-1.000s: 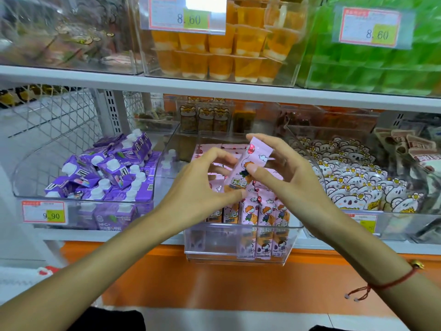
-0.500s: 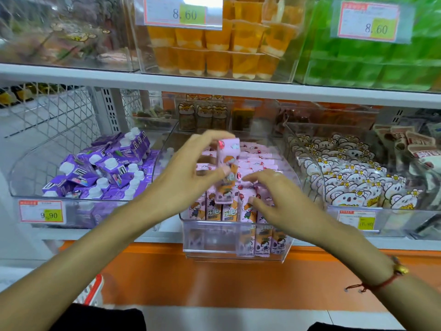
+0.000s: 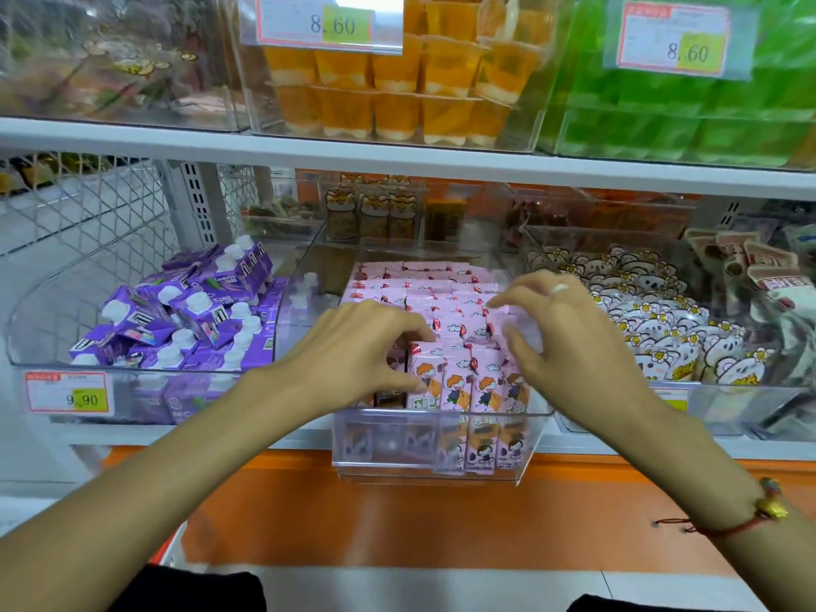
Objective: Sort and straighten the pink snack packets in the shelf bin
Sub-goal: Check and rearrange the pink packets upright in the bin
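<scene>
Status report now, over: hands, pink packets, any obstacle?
Left hand pinches front pink packet. Right hand open above the row. Packets upright in clear bin. No obstacle seen.

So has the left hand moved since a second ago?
Yes. The left hand has dropped onto the front pink packets, close to the clear bin front wall.
</scene>
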`<state>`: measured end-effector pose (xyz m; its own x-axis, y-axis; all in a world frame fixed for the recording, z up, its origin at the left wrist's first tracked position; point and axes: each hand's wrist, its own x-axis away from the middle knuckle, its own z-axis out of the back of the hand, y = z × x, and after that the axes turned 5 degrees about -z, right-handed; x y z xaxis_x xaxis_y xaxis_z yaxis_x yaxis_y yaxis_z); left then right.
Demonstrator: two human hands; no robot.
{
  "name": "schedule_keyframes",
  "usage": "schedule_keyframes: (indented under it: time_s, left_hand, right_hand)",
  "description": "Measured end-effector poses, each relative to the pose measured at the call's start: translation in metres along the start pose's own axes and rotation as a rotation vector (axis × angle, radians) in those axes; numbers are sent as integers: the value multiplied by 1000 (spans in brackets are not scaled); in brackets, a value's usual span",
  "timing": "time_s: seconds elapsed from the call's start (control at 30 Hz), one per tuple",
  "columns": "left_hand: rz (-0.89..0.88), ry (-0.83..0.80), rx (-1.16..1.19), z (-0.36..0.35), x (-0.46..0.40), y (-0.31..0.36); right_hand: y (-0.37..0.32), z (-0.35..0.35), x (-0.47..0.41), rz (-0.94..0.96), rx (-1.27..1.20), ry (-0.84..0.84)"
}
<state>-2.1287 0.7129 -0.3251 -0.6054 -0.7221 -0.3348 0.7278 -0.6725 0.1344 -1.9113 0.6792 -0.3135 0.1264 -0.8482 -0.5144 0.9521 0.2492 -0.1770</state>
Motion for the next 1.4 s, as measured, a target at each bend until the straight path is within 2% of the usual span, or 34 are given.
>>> schedule_keyframes:
  time_s: [0.07, 0.17, 0.37, 0.43, 0.53, 0.6, 0.77, 0.93, 1.2, 1.3, 1.4]
  left_hand:
    - [-29, 11, -52, -3, -2, 1]
    - [-120, -53, -241, -9, -3, -1]
    - [-168, -189, -292, -5, -10, -4]
    - [-144, -159, -223, 3, -16, -6]
    - [-81, 18, -94, 8, -40, -13]
    - [3, 55, -31, 5, -67, -20]
    - [196, -95, 37, -15, -132, -48]
    - [269, -223, -139, -42, -163, -59]
    - [379, 6, -124, -45, -176, -61]
    - [434, 222, 101, -38, -177, -61]
    - [502, 347, 410, -30, -171, -58]
  right_hand:
    - [9, 1, 0, -115, 27, 25]
    - [16, -1, 2, -246, -15, -30]
    - [22, -7, 5, -170, -69, -49]
    - [27, -9, 6, -165, -122, -52]
    - [35, -13, 7, -170, -215, -34]
    - [37, -15, 7, -180, -261, 12]
    - [39, -15, 0, -183, -228, 74]
    - [38, -26, -7, -243, -246, 78]
    - [40, -27, -10, -246, -418, -18]
    - [39, -25, -6, -253, -454, -26]
    - [38, -20, -3, -251, -418, -46]
